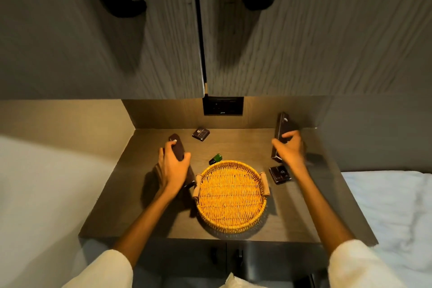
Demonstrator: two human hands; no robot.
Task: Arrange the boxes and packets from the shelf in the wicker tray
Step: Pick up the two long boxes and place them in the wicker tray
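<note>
A round wicker tray [247, 168] with two wooden handles sits on the dark wooden shelf, with nothing in it. My left hand [171, 166] grips a long dark packet [176, 145], just left of the tray. My right hand [289, 147] holds a tall dark box [284, 125] upright, above and to the right of the tray. A small dark box [201, 134] lies at the back of the shelf. Another small dark box [279, 174] lies beside the tray's right handle. A little green bottle [215, 159] lies at the tray's far rim.
Two closed cupboard doors [163, 42] with black handles hang over the shelf. A black socket panel [223, 105] sits in the back wall. White bedding [397, 206] lies to the right and a pale surface to the left. Below the shelf's front edge are cabinet doors [226, 257].
</note>
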